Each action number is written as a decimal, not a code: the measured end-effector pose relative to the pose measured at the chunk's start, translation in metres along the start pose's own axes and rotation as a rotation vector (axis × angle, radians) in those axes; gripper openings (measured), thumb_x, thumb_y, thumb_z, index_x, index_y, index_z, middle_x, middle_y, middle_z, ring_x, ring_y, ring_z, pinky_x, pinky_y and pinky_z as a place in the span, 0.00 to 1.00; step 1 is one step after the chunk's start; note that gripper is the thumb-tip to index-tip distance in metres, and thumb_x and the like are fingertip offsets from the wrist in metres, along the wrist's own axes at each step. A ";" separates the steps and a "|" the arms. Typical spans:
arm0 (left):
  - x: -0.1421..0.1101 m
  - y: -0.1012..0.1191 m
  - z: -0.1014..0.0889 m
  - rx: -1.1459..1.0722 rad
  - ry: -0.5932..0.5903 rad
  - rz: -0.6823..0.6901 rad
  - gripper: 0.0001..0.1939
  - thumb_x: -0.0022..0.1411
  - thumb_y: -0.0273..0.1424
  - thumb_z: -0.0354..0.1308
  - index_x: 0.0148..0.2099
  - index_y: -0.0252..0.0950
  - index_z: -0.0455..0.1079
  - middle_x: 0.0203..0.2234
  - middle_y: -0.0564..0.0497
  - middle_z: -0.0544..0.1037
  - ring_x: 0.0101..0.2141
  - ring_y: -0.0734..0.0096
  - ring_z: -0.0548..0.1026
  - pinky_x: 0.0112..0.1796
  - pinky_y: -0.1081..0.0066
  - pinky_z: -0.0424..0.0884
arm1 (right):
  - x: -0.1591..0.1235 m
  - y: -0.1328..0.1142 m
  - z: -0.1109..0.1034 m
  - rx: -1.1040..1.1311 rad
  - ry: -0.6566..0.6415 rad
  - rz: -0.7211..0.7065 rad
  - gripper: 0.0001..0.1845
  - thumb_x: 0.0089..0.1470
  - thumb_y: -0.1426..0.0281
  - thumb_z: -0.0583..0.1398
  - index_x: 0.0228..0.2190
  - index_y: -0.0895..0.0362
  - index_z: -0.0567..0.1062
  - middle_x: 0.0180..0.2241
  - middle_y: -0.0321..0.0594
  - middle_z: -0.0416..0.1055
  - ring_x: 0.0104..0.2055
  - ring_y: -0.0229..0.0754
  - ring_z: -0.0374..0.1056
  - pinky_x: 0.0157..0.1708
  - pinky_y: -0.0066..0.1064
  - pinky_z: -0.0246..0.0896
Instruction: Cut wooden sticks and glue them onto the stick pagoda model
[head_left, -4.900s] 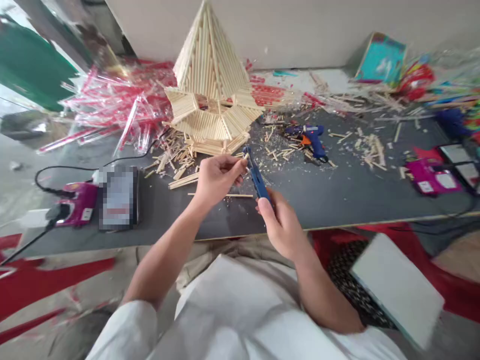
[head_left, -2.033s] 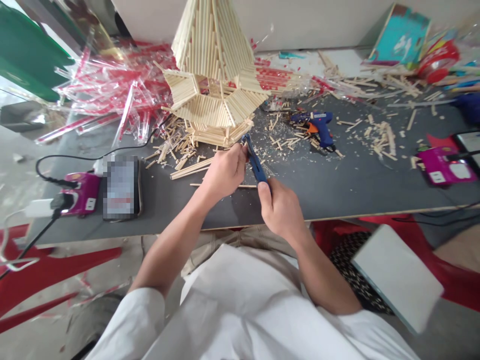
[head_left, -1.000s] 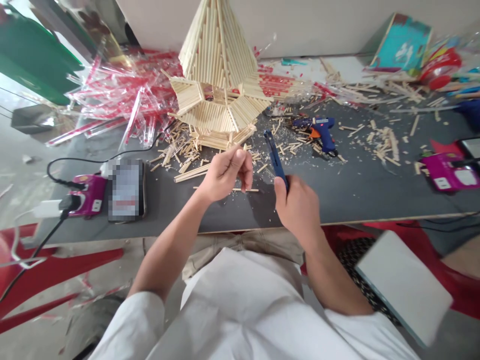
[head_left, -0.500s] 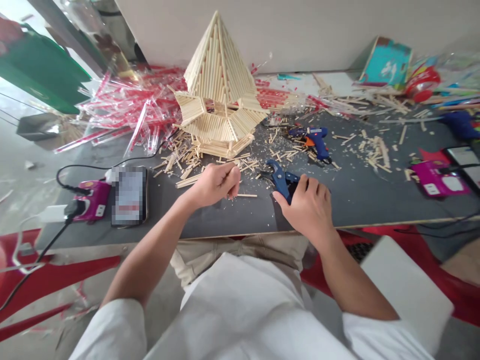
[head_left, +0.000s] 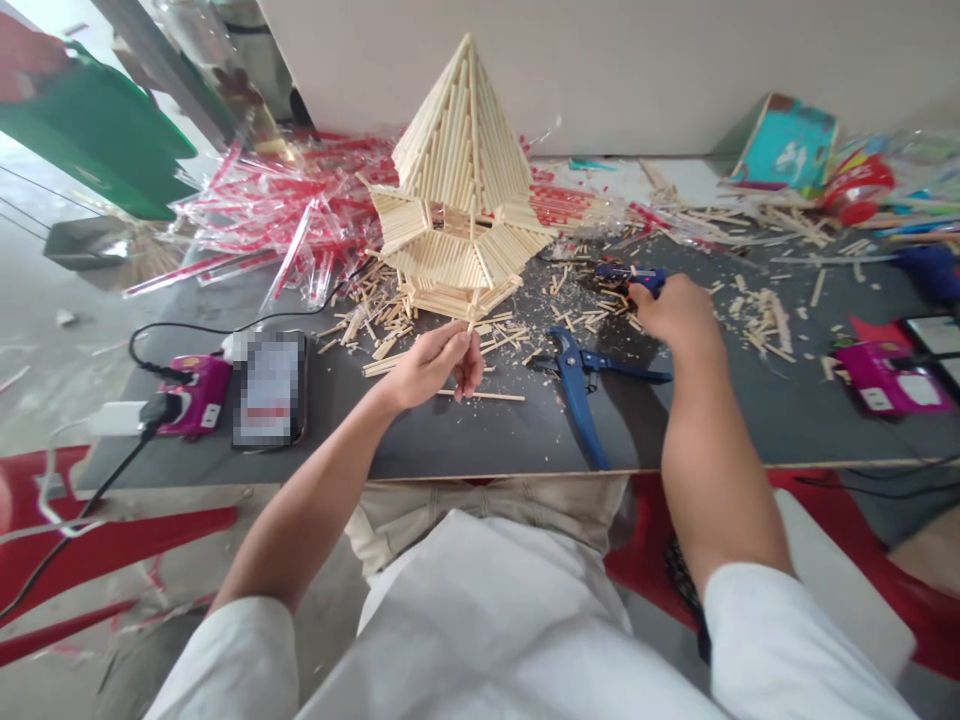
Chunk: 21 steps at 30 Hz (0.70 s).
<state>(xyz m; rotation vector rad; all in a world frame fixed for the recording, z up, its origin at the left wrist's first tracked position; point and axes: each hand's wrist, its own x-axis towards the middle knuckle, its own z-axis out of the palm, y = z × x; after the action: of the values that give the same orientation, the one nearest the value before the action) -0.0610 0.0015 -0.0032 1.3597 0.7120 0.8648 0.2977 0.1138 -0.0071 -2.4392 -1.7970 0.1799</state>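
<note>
My right hand [head_left: 679,315] is closed round the handle of a blue hot glue gun [head_left: 641,277], whose body still rests among the scraps. Pinched between the thumb and finger of my left hand [head_left: 442,365] is a short wooden stick [head_left: 472,318], its tip pointing up in front of the model. That model, a pagoda-like house of wooden sticks [head_left: 469,150], stands at the back with a pointed roof and flared lower eaves. A blue pipe cutter [head_left: 577,390] lies between my hands with its handles apart. One loose stick [head_left: 495,397] lies below my left hand.
Red and clear plastic wrappers [head_left: 300,210] heap at the back left. A phone [head_left: 268,388] and a purple power strip [head_left: 196,395] lie left; another purple strip [head_left: 889,378] sits right. Stick offcuts [head_left: 765,320] litter the dark table [head_left: 480,440].
My right hand has let go of the pipe cutter, leaving it on the table, and has reached forward onto the glue gun. My left hand has turned slightly, showing the stick tip.
</note>
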 end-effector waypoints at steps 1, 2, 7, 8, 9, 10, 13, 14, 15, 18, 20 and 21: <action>0.000 0.002 0.000 -0.023 -0.011 -0.003 0.20 0.75 0.47 0.50 0.38 0.35 0.64 0.27 0.50 0.76 0.23 0.75 0.76 0.22 0.75 0.73 | 0.001 0.001 0.002 0.010 -0.016 0.022 0.31 0.62 0.55 0.57 0.51 0.72 0.75 0.49 0.74 0.75 0.54 0.70 0.72 0.52 0.53 0.66; -0.001 0.003 -0.001 -0.043 -0.022 -0.008 0.20 0.75 0.46 0.51 0.38 0.35 0.65 0.27 0.50 0.76 0.23 0.75 0.76 0.22 0.75 0.73 | 0.000 0.003 0.004 0.016 -0.029 0.029 0.30 0.62 0.54 0.58 0.48 0.70 0.77 0.47 0.72 0.76 0.52 0.69 0.73 0.51 0.52 0.67; -0.002 0.005 -0.004 -0.155 -0.038 -0.008 0.17 0.75 0.43 0.54 0.44 0.33 0.72 0.26 0.50 0.77 0.22 0.75 0.76 0.21 0.75 0.73 | -0.006 0.009 0.012 0.052 0.029 -0.038 0.31 0.56 0.48 0.62 0.43 0.66 0.79 0.43 0.67 0.77 0.51 0.66 0.74 0.50 0.49 0.68; -0.002 0.005 -0.004 -0.172 -0.039 0.000 0.16 0.75 0.42 0.54 0.45 0.33 0.73 0.25 0.50 0.77 0.22 0.75 0.75 0.21 0.75 0.73 | -0.007 0.010 0.014 0.058 0.044 -0.042 0.32 0.55 0.48 0.63 0.43 0.66 0.78 0.44 0.66 0.77 0.52 0.66 0.73 0.50 0.49 0.68; -0.002 0.004 -0.004 -0.182 -0.039 0.009 0.16 0.74 0.41 0.55 0.46 0.33 0.74 0.25 0.50 0.77 0.21 0.75 0.75 0.21 0.75 0.72 | -0.006 0.010 0.016 0.062 0.056 -0.042 0.32 0.54 0.48 0.64 0.43 0.66 0.78 0.44 0.66 0.77 0.52 0.66 0.73 0.51 0.49 0.68; -0.003 0.003 -0.005 -0.184 -0.037 0.017 0.16 0.74 0.41 0.55 0.46 0.33 0.74 0.25 0.50 0.77 0.21 0.75 0.75 0.21 0.75 0.72 | -0.006 0.010 0.018 0.066 0.066 -0.042 0.31 0.53 0.49 0.64 0.43 0.66 0.78 0.45 0.66 0.76 0.52 0.66 0.72 0.51 0.49 0.68; -0.004 0.002 -0.004 -0.172 -0.024 0.036 0.16 0.73 0.41 0.57 0.46 0.32 0.76 0.23 0.51 0.76 0.21 0.75 0.74 0.21 0.75 0.72 | -0.006 0.007 0.021 0.084 0.078 -0.021 0.30 0.52 0.51 0.65 0.45 0.65 0.77 0.45 0.66 0.76 0.51 0.66 0.73 0.51 0.51 0.68; -0.004 0.002 -0.004 -0.170 -0.021 0.037 0.16 0.73 0.41 0.58 0.46 0.32 0.76 0.23 0.51 0.76 0.20 0.75 0.74 0.21 0.75 0.72 | -0.007 0.006 0.020 0.093 0.078 -0.007 0.30 0.52 0.52 0.65 0.46 0.65 0.76 0.45 0.66 0.76 0.50 0.66 0.73 0.50 0.51 0.68; -0.004 0.002 -0.004 -0.170 -0.019 0.036 0.16 0.72 0.42 0.58 0.46 0.32 0.75 0.23 0.51 0.76 0.20 0.75 0.74 0.20 0.75 0.72 | -0.008 0.005 0.020 0.102 0.078 0.010 0.31 0.52 0.53 0.65 0.48 0.65 0.75 0.45 0.67 0.76 0.50 0.67 0.73 0.50 0.52 0.68; -0.005 0.004 -0.002 -0.168 -0.012 0.025 0.17 0.72 0.44 0.57 0.45 0.33 0.75 0.22 0.51 0.75 0.20 0.75 0.74 0.20 0.75 0.71 | -0.013 -0.001 0.016 0.128 0.106 0.051 0.33 0.52 0.56 0.64 0.52 0.66 0.72 0.47 0.68 0.75 0.51 0.68 0.73 0.51 0.52 0.68; -0.004 0.006 -0.002 -0.156 0.013 0.010 0.18 0.72 0.46 0.56 0.44 0.34 0.74 0.22 0.51 0.75 0.20 0.75 0.73 0.20 0.74 0.71 | -0.018 -0.005 0.012 0.153 0.145 0.062 0.35 0.54 0.56 0.62 0.55 0.67 0.69 0.49 0.69 0.74 0.53 0.68 0.73 0.51 0.52 0.67; -0.003 0.006 -0.002 -0.143 0.034 0.004 0.19 0.72 0.47 0.56 0.43 0.35 0.73 0.22 0.51 0.75 0.19 0.75 0.73 0.21 0.74 0.71 | -0.020 -0.007 0.009 0.169 0.168 0.063 0.36 0.55 0.54 0.61 0.56 0.67 0.66 0.50 0.69 0.74 0.53 0.69 0.72 0.51 0.52 0.67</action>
<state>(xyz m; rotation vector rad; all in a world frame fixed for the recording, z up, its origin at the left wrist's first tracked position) -0.0647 -0.0003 0.0024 1.2219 0.6614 0.9260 0.2839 0.0964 -0.0144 -2.3193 -1.5703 0.1219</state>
